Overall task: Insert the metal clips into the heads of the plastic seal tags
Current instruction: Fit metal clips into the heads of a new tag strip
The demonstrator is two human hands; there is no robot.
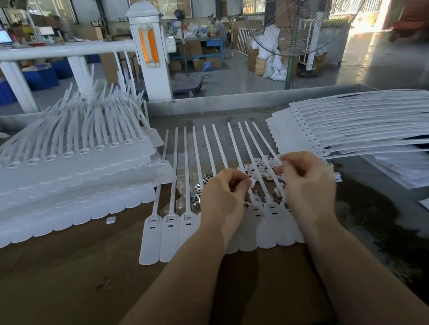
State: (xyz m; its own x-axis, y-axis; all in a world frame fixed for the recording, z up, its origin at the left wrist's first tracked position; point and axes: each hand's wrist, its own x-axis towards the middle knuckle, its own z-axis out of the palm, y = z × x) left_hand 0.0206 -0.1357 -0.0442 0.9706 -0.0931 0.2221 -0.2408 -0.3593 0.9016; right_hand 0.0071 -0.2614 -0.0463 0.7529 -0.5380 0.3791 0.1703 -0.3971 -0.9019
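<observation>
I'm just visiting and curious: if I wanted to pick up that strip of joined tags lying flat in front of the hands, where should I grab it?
Probably by the flat paddle ends nearest you, coming from the near table edge. They form one broad joined band on the strip of tags, while the thin tails fan out loosely and would likely flop.

The left hand [223, 200] and right hand [308, 184] covered the middle heads of the flat row of white plastic seal tags [171, 225]. What their curled fingertips pinched was too small to identify (perhaps a clip). The pile of small metal clips [260, 167] lay partly hidden behind them. The right-hand stack of white tags [369, 118] ran off the frame's edge.
</observation>
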